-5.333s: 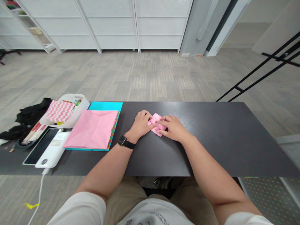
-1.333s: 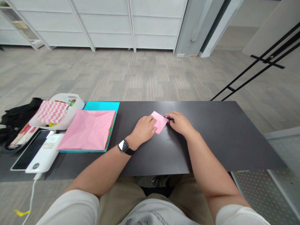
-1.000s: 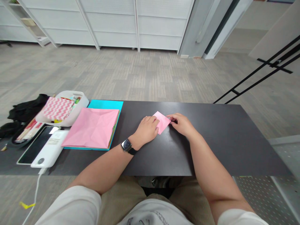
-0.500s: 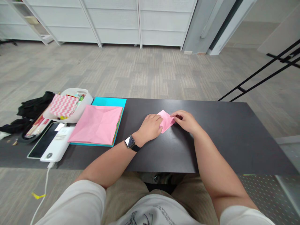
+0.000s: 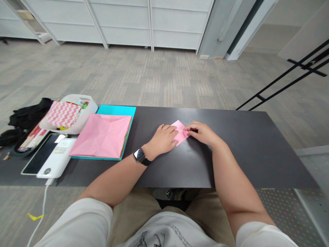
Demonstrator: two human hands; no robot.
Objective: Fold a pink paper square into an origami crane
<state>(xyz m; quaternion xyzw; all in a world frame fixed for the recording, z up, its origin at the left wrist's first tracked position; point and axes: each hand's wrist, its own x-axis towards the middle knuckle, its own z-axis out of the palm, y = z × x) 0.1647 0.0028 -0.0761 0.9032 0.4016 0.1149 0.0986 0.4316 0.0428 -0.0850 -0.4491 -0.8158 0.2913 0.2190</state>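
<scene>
A small folded pink paper (image 5: 180,132) lies on the dark table (image 5: 244,147) between my two hands. My left hand (image 5: 164,138), a watch on its wrist, rests flat with its fingers laid on the paper's left part. Fingers of my right hand (image 5: 203,132) are curled in a pinch at the paper's right corner. Most of the paper's left half is hidden under my left fingers.
At the left lie a stack of coloured sheets with a large pink sheet (image 5: 102,136) on top, a white basket (image 5: 73,113) holding chevron paper, a phone (image 5: 38,158), a white power bank (image 5: 56,162) and a pencil case (image 5: 25,140). Black cloth (image 5: 25,115) sits at the far left.
Both hands have stayed on the small pink paper, the right hand's fingers shifting slightly along its right corner. The camera has swayed a little; nothing else on the table moved.
</scene>
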